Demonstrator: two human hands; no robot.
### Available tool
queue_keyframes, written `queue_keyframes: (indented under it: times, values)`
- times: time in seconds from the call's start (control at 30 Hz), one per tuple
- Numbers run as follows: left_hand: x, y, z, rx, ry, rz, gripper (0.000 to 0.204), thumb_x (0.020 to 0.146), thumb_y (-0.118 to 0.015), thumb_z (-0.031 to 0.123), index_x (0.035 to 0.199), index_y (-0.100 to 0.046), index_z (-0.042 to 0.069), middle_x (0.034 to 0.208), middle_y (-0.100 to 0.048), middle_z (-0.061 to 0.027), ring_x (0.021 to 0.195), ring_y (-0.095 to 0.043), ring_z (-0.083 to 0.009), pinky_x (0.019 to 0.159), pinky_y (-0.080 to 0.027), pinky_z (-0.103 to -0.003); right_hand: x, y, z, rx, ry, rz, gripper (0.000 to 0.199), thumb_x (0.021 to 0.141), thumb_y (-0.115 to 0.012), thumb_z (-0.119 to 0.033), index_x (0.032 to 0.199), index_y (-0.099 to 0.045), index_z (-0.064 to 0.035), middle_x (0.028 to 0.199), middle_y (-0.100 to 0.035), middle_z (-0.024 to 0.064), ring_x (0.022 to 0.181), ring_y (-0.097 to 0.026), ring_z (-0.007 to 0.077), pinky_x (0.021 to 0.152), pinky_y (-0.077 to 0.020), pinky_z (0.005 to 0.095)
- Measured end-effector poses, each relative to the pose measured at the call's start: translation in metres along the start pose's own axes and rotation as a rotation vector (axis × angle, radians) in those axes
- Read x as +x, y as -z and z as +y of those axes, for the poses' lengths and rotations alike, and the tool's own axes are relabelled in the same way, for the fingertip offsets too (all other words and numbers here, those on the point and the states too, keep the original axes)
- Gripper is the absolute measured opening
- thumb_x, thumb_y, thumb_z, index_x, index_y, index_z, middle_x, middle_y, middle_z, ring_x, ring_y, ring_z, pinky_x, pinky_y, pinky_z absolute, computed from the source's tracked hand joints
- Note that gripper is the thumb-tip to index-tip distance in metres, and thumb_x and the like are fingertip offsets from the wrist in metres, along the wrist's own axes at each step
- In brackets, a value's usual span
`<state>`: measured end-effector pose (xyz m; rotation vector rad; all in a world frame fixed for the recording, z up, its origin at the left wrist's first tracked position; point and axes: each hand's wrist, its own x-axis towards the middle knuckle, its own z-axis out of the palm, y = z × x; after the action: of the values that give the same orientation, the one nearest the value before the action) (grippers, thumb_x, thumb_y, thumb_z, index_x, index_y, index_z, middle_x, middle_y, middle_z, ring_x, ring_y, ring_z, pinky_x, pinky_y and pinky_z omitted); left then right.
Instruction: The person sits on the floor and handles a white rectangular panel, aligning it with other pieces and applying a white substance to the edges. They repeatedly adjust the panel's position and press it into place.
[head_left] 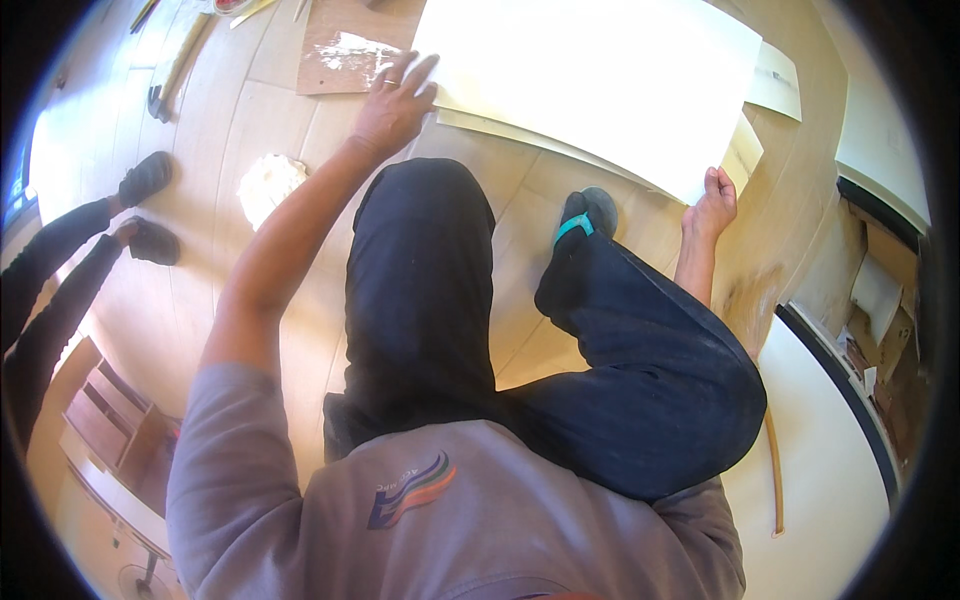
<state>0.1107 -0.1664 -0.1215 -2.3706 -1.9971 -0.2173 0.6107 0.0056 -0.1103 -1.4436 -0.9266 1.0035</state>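
A large white panel (590,80) spans the top of the view, brightly lit, with another pale sheet (540,140) showing along its near edge. My left hand (392,112) is at the panel's left edge, fingers spread and stretched out at its corner. At the near right corner my right hand (711,208) is closed on the panel, thumb and fingers pinching its edge. A brown board (335,55) smeared with white lies beside my left fingertips. More pale pieces (775,85) stick out beyond the panel's right side.
On the floor at left are a hammer (178,68) and a white crumpled heap (272,187). Another person's dark shoes (150,195) stand at far left. A wooden drawer unit (115,420) sits lower left. White cabinetry (830,430) with an open, cluttered compartment (880,290) lines the right.
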Motion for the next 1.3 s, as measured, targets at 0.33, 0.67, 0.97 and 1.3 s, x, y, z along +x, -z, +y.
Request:
queue_keyframes:
  times: [0.33,0.67,0.97,1.3]
  values:
    - [0.015,-0.002,0.02,-0.09,-0.077,-0.002,0.013,0.09,-0.059,0.015,0.101,-0.064,0.014,0.114,-0.06,-0.0072,0.118,-0.06,-0.032,0.094,-0.05,-0.043,0.004,0.001,0.003,-0.044,-0.04,0.036,0.012,0.092,-0.068,0.003,0.103,-0.064,0.0046,0.098,-0.068,0.0097,0.09,-0.064,0.0153,0.083,-0.053,0.0268]
    - [0.02,-0.012,0.03,-0.052,-0.012,0.054,0.012,0.088,-0.065,0.016,0.098,-0.065,0.008,0.109,-0.061,-0.0107,0.117,-0.061,-0.0359,0.091,-0.055,-0.043,0.002,0.006,0.026,-0.112,-0.129,0.099,0.014,0.091,-0.068,0.004,0.104,-0.064,0.0063,0.099,-0.068,0.0109,0.09,-0.065,0.0169,0.082,-0.0535,0.027]
    - [0.024,-0.008,0.031,-0.028,0.007,-0.062,0.014,0.09,-0.062,0.016,0.101,-0.064,0.007,0.118,-0.058,-0.0158,0.123,-0.057,-0.0391,0.095,-0.052,-0.045,0.013,0.004,0.046,-0.175,-0.117,0.1,0.021,0.09,-0.07,0.0,0.11,-0.066,0.0071,0.102,-0.069,0.011,0.092,-0.065,0.0171,0.083,-0.0523,0.0276]
    - [0.029,0.008,0.033,-0.131,-0.036,-0.034,0.016,0.089,-0.06,0.02,0.1,-0.061,0.007,0.11,-0.057,-0.0175,0.113,-0.058,-0.0384,0.088,-0.053,-0.045,0.011,0.015,0.053,-0.238,-0.144,0.102,0.018,0.094,-0.066,-0.004,0.11,-0.067,0.0051,0.106,-0.07,0.0109,0.096,-0.065,0.0176,0.087,-0.0521,0.0304]
